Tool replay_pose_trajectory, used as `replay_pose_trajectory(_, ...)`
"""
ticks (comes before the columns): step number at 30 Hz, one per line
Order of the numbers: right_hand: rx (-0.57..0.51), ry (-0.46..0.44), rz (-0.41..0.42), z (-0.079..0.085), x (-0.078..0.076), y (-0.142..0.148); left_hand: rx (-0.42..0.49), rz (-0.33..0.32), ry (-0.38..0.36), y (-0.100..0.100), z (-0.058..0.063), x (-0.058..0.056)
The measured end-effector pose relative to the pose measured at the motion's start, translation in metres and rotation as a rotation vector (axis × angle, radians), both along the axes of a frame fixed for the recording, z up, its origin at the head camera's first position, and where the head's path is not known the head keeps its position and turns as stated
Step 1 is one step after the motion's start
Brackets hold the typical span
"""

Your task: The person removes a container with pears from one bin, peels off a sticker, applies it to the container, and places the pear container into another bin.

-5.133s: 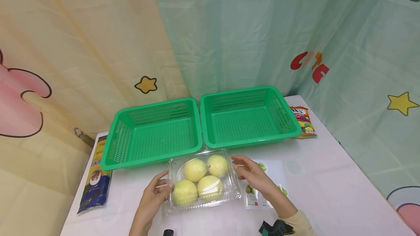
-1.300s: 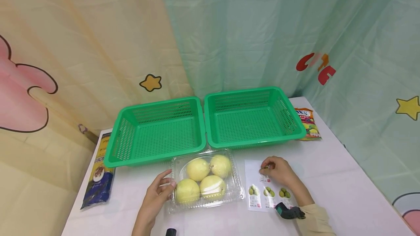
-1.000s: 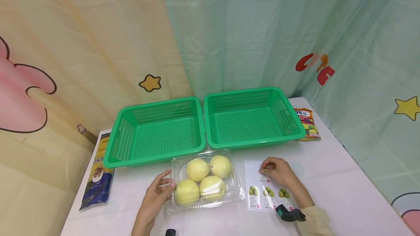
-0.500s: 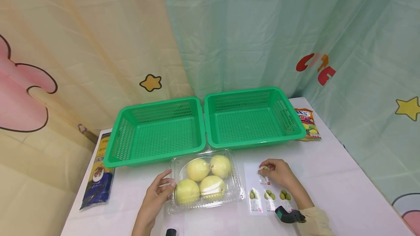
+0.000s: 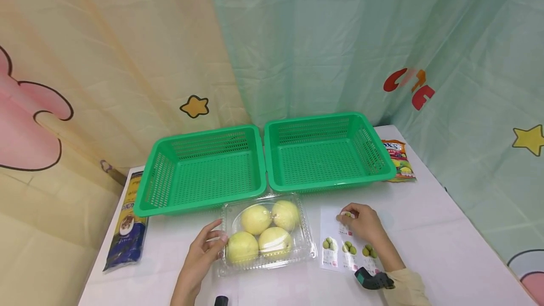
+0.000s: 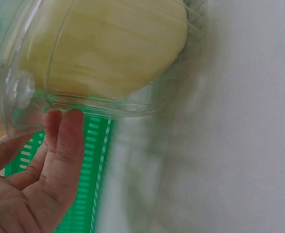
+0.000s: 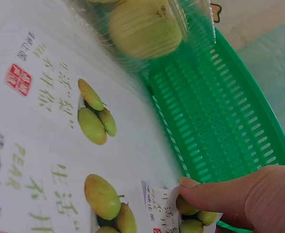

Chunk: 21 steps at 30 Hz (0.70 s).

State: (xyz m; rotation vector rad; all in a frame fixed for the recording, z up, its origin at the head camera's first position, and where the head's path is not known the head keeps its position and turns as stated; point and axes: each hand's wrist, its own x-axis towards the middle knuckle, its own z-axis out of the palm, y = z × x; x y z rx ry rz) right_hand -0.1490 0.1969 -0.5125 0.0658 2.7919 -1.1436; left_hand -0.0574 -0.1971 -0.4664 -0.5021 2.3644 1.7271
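A clear plastic clamshell box [image 5: 303, 240] with several pale yellow-green pears [image 5: 256, 219] sits at the table's middle. At its left side my left hand [image 5: 204, 251] rests with fingers apart, fingertips against the rim; in the left wrist view two fingertips [image 6: 72, 126] meet the plastic edge. To the right of the box lies a white sheet [image 5: 329, 225] of pear stickers. My right hand [image 5: 363, 223] pinches a sticker [image 7: 161, 208] at the sheet's upper part, the thumb over its printed pears. One sticker edge stands up from the sheet in the right wrist view.
Two green baskets, left [image 5: 212, 174] and right [image 5: 314, 157], stand side by side behind the box. A blue and gold packet [image 5: 127, 223] lies at the left edge, a colourful candy bag [image 5: 399, 162] beside the right basket. Curtains [image 5: 297, 60] enclose the table.
My right hand has gone from the box's right side to the sticker sheet and pinches a sticker there. Over the last half second the sheet has shifted slightly. My left hand stays at the box.
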Motion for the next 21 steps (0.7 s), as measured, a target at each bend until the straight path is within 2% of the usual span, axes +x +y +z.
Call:
replay_pose_trajectory(4, 0.002, 0.028, -0.047, 0.0021, -0.0030, 0.0005, 0.002, -0.001, 0.001, -0.0006, 0.0000, 0.0005)
replay_pose_trajectory(9, -0.002, 0.018, -0.085, 0.0007, -0.0035, -0.0001, 0.006, -0.008, 0.000, -0.0011, 0.0002, 0.0021)
replay_pose_trajectory(21, 0.012, -0.024, -0.069, 0.0026, 0.0012, 0.0017, 0.015, 0.001, -0.006, 0.0000, 0.0003, 0.0006)
